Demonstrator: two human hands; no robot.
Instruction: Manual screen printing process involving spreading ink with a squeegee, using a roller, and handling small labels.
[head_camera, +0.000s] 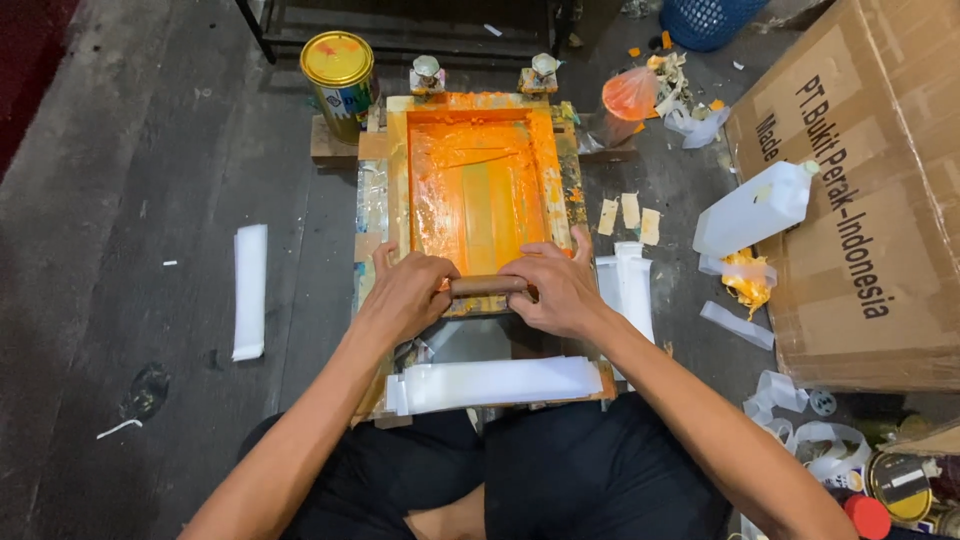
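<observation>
Both hands, left hand (405, 295) and right hand (560, 290), grip 1 brown squeegee handle (488, 285) at the orange screen frame (480, 190). Probably finishing an ink pull; lifting the frame cleanly likely follows.

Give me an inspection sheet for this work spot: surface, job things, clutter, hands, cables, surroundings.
Surface: dark concrete floor, stained.
Job's things: orange-inked screen frame; wooden squeegee handle; stack of white strips in front of the frame.
Clutter: yellow-lidded tin, white jug, scattered white strips, orange-stained rag.
Hands: left hand and right hand both grip the handle.
Cables: nothing seen.
Surroundings: cardboard box, blue basket.
</observation>
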